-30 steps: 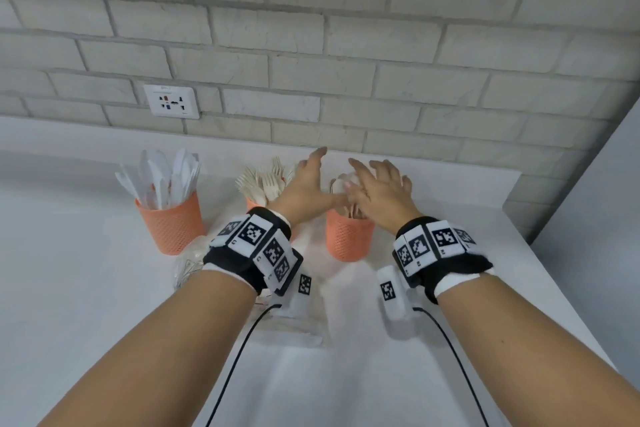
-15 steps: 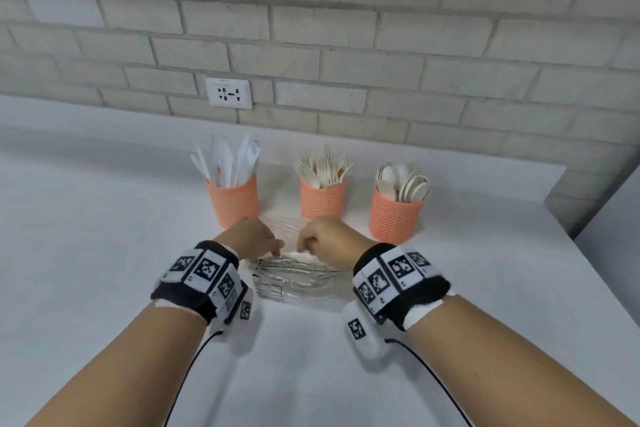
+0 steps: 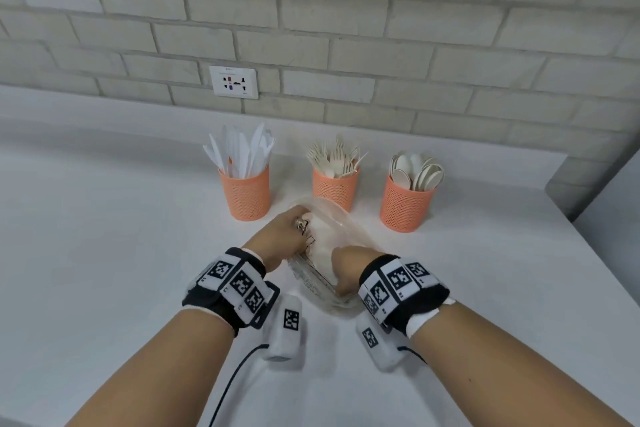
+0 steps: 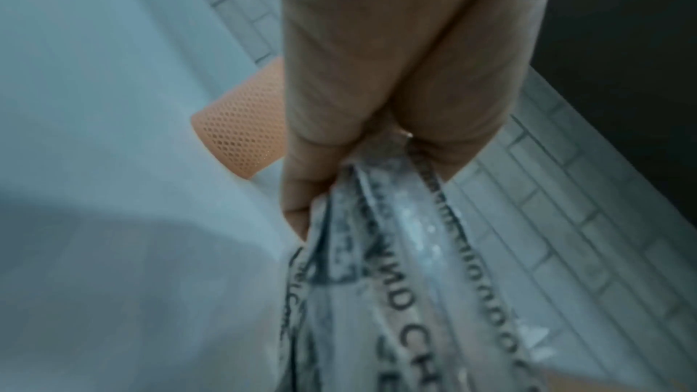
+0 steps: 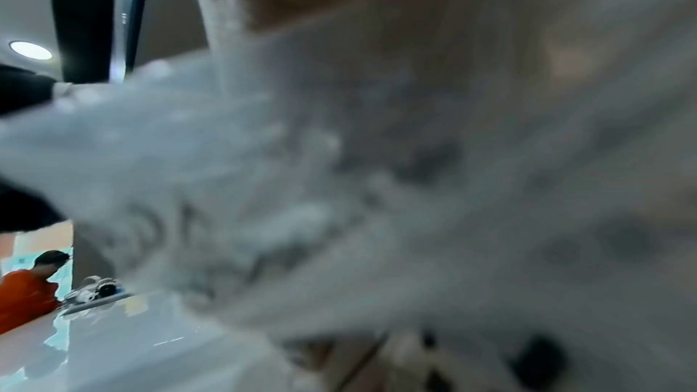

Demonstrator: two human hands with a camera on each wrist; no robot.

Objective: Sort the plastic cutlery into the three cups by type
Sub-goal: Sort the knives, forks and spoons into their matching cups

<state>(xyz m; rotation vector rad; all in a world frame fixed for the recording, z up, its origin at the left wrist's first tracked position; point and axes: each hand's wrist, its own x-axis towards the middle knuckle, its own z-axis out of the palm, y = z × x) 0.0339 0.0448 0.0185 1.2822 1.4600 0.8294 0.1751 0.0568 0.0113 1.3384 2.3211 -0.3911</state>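
Three orange mesh cups stand in a row near the wall: the left cup [image 3: 245, 196] holds white knives, the middle cup [image 3: 334, 188] holds forks, the right cup [image 3: 405, 206] holds spoons. In front of them a clear printed plastic bag [image 3: 323, 253] is lifted between both hands. My left hand [image 3: 284, 236] grips the bag's far end; its curled fingers [image 4: 377, 100] pinch the crumpled film [image 4: 396, 264]. My right hand [image 3: 346, 267] grips the bag's near end, and the blurred bag [image 5: 339, 175] fills the right wrist view.
A white countertop [image 3: 104, 253] spreads to the left and front. A brick wall with a socket plate [image 3: 234, 82] runs behind the cups. The counter's right edge [image 3: 571, 229] lies just past the spoon cup. A person in orange [image 5: 22, 294] sits far off.
Both hands came back from the cups, dropped onto the plastic bag in front of them and took hold of it. The bag is now gathered and turned end-on between the hands.
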